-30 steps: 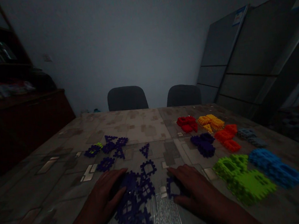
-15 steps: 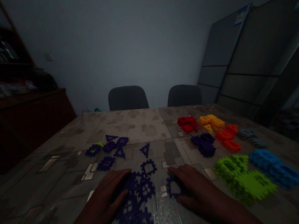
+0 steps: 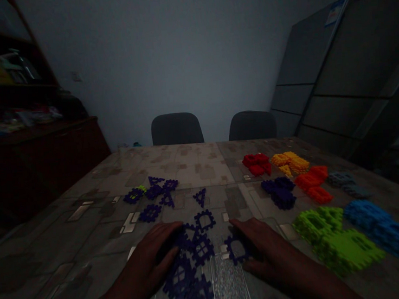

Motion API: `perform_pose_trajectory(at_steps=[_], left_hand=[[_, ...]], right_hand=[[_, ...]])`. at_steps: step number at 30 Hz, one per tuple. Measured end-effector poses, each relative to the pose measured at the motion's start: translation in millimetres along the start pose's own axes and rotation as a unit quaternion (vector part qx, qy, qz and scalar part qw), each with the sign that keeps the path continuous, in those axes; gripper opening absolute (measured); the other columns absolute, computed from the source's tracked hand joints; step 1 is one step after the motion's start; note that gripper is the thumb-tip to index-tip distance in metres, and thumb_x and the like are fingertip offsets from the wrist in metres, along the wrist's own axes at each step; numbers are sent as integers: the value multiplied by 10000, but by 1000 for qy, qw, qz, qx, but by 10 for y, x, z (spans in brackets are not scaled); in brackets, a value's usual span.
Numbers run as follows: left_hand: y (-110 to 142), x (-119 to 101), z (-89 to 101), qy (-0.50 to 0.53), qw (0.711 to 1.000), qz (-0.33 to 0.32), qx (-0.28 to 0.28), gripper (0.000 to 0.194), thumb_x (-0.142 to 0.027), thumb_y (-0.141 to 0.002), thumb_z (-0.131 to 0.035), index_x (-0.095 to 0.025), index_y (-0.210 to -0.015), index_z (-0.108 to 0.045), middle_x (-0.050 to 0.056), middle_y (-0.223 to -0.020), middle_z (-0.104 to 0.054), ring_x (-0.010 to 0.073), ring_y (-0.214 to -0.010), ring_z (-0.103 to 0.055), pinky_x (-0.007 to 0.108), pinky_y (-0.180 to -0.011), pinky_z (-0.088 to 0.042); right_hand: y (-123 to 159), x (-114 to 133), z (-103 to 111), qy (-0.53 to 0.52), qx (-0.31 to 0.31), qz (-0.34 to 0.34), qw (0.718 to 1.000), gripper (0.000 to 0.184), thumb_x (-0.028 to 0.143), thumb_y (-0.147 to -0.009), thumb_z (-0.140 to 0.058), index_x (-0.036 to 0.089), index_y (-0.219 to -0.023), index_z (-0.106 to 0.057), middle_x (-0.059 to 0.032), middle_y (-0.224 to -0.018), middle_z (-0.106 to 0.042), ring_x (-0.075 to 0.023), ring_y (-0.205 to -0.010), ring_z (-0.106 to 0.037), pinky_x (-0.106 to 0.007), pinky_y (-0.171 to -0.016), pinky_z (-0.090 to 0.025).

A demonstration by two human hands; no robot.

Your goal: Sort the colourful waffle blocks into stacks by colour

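Note:
My left hand (image 3: 156,252) rests at the left edge of a loose pile of dark purple toothed building tiles (image 3: 180,277), fingers stretched and thumb apart. Its fingertips reach over the pile and hide some tiles. Across a narrow gap, my right hand (image 3: 264,246) is curved around the right side of one purple square frame tile (image 3: 236,249), thumb and fingers apart; its palm side is hidden. A purple window tile (image 3: 203,248) lies between the hands. Beyond it are an open square tile (image 3: 204,219) and a small triangle tile (image 3: 200,198).
More purple tiles (image 3: 150,213) lie scattered at the left. On the right sit groups of red (image 3: 256,164), yellow (image 3: 291,162), purple (image 3: 279,192), orange (image 3: 313,185), grey (image 3: 347,183), green (image 3: 350,250) and blue (image 3: 384,226) tiles. Two chairs (image 3: 177,129) stand behind the table (image 3: 194,164).
The whole view has shifted, so everything sits slightly farther right in the picture. Against the tiles, both hands look nearly unmoved.

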State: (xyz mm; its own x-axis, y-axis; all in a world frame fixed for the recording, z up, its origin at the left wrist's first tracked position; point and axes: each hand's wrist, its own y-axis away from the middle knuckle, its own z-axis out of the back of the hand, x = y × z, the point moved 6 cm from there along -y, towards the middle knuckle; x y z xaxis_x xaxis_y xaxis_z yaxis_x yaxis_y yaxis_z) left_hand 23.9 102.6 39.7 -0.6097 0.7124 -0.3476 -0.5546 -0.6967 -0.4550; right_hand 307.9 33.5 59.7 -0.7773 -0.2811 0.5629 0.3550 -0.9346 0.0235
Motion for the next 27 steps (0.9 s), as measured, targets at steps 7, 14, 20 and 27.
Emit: perform_pose_trajectory(at_steps=[7, 14, 20, 27], left_hand=[[61, -48, -54, -26, 999, -28, 17, 506, -465, -1032, -482, -377, -1516, -362, 9, -1462, -590, 253, -1330, -569, 458, -1120, -482], [3, -94, 3, -43, 998, -52, 5, 466, -459, -1044, -484, -382, -1497, -410, -1, -1433, -620, 237, -1272, -623, 415, -1080, -521], [-38, -80, 14, 11, 999, -39, -6, 371, -442, -1009, -557, -391, -1377, -549, 0, -1322, -686, 238, -1188, -670, 369, -1023, -567], [-35, 11, -61, 60, 998, 12, 26, 324, -435, -1019, -540, -395, -1339, -561, 1, -1292, -673, 224, -1166, -665, 345, -1003, -566]], right_hand=[[0, 0, -29, -4, 13, 4, 1000, 869, 71, -798, -708, 267, -1569, -358, -114, -1509, -511, -303, -1380, -441, -493, -1174, -344], [18, 102, 30, 12, 3, -2, 1000, 806, 70, -788, -730, 198, -1528, -437, -145, -1441, -560, -318, -1330, -480, -479, -1157, -371], [20, 117, 82, 11, -18, -2, 1000, 876, 67, -759, -728, 231, -1553, -398, -125, -1435, -564, -316, -1333, -477, -471, -1156, -375], [-6, 129, 71, 20, -13, 0, 1000, 919, 66, -764, -720, 270, -1581, -352, -116, -1457, -553, -332, -1348, -466, -493, -1157, -372]])
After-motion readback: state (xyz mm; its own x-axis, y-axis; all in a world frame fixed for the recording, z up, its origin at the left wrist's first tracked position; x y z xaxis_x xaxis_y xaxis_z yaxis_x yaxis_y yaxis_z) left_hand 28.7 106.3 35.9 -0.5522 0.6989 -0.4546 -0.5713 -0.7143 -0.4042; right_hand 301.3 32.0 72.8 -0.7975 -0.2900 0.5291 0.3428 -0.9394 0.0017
